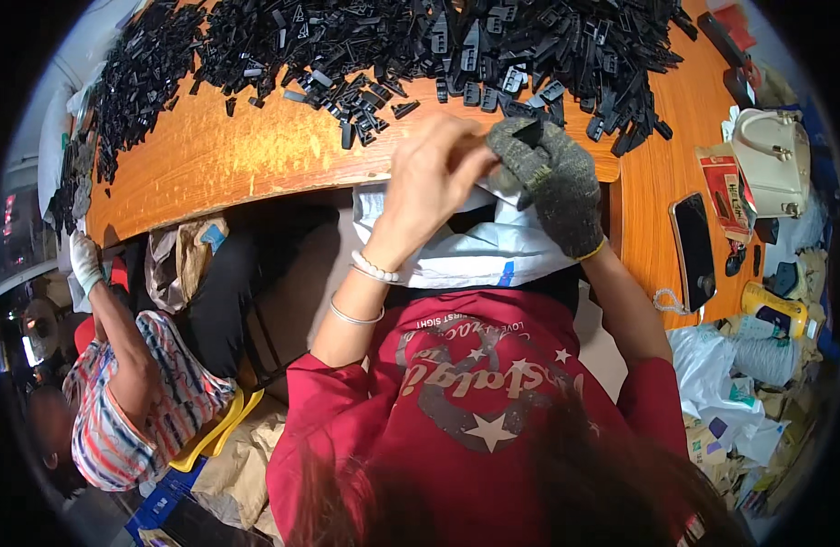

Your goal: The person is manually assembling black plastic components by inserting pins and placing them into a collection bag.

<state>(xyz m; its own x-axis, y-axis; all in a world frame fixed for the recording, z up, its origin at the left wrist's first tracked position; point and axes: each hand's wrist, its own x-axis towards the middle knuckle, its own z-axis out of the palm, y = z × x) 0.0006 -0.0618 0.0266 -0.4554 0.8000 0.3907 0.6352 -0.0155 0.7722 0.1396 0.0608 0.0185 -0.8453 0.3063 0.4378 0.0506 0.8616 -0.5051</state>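
My left hand (429,178), bare with a beaded bracelet and a bangle at the wrist, is raised at the table's near edge. Its thumb and fingers come together close to the fingertips of my right hand (555,182), which wears a dark knitted glove with a yellow cuff edge. The gloved fingers curl inward. Anything pinched between the two hands is hidden or too small to name. Beneath them a white woven sack (475,260) lies open across my lap. Just beyond my hands are heaped small black plastic parts (470,46), some shaped like clips.
The wooden table (256,150) curves in front of me. On its right side lie a phone (694,251), a red packet (725,196) and a white handbag (771,159). Bags and a yarn cone (768,360) crowd the lower right. Another person (151,401) sits at the left, one gloved hand at the table.
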